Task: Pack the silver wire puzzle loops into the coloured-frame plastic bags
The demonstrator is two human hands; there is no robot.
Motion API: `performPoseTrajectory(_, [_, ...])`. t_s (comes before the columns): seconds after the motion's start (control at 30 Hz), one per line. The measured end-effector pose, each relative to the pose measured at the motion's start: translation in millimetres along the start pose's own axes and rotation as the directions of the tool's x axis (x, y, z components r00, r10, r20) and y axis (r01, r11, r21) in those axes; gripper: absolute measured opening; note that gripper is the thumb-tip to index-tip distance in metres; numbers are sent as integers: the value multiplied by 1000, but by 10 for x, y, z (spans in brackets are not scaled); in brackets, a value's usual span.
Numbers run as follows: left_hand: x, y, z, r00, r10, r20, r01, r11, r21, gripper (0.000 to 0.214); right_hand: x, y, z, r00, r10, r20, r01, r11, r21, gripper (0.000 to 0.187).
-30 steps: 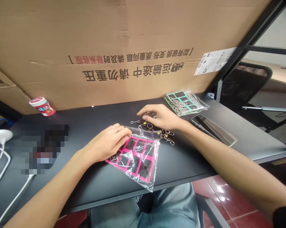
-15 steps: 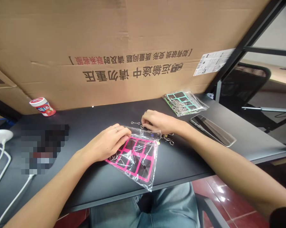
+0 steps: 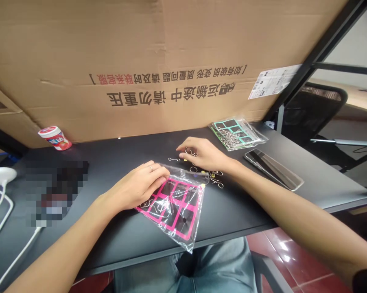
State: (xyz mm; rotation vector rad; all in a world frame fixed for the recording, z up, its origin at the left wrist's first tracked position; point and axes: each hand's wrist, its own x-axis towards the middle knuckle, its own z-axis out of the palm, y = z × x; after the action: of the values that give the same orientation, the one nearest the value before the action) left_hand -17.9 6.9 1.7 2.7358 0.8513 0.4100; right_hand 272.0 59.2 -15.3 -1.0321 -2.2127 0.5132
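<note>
A clear plastic bag (image 3: 194,228) lies near the desk's front edge with a pink-framed grid card (image 3: 176,200) and some wire pieces inside. My left hand (image 3: 142,183) pinches the bag's upper left edge, its fingers closed. My right hand (image 3: 203,154) hovers just beyond the bag's mouth, thumb and fingers apart. Beneath and around it are several small metal wire pieces with looped ends, partly hidden by the hand. One looped wire piece (image 3: 173,159) lies by itself left of the right fingertips. Small yellow and purple dots show among the loose pieces; what they are is unclear.
At the back right lies another bag with teal and green grid cards (image 3: 234,132). A phone (image 3: 273,169) rests right of my forearm. A red-and-white bottle (image 3: 55,138) stands at the back left. Upright cardboard (image 3: 171,44) borders the desk behind. A white cable (image 3: 18,260) runs at left.
My right hand has opened its fingers and lifted slightly, baring more loose wire pieces below it. The bag's lower corner has shifted slightly towards me; my left hand keeps its grip.
</note>
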Motion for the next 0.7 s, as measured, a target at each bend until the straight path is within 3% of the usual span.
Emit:
performPoseTrajectory(0.13, [5, 1, 14, 1000, 4, 1, -4, 1000, -6, 27, 66, 72, 205, 990, -71, 123, 99, 966, -237, 34])
performPoseTrajectory(0.3, [5, 1, 27, 1000, 3, 8, -3, 1000, -10, 24, 156, -25, 312, 977, -101, 189, 158, 936, -313, 28])
performPoseTrajectory(0.53, [5, 17, 26, 1000, 4, 20, -4, 1000, -4, 26, 179, -80, 145, 961, 3, 278, 96, 935, -341, 18])
performPoseTrajectory(0.7, [-13, -10, 26, 1000, -8, 22, 8, 1000, -7, 25, 386, -172, -19, 880, 135, 455, 18, 949, -315, 22])
